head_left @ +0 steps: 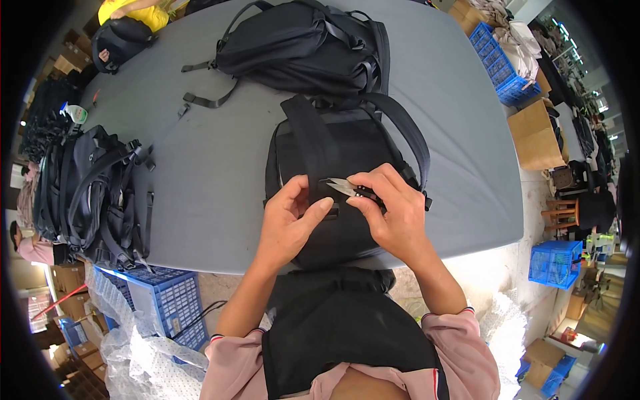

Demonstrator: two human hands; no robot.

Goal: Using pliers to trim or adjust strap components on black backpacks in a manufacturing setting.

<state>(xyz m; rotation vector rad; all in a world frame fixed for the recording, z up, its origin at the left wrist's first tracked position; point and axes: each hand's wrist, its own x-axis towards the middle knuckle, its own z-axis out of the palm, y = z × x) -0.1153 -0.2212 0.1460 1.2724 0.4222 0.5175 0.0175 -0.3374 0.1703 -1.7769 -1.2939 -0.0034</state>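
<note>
Small thread snips (345,187), blades pointing left, pinched between thumb and fingers of the right hand (390,210) and held low against the back panel of a black backpack (340,180), likely so the tips can reach a loose thread end. Lies flat near the front edge of the grey table (213,167), straps up, close to the body for easy reach. Left hand (288,220) beside the blades, thumb and forefinger narrowed onto the fabric or a strap, seemingly holding it taut; what exactly is pinched cannot be told. Further back, a second black backpack (300,47). At the left, a heap of more black bags (93,193), stacked apart. Below, blue crates (167,300) and bubble wrap (133,353).
</note>
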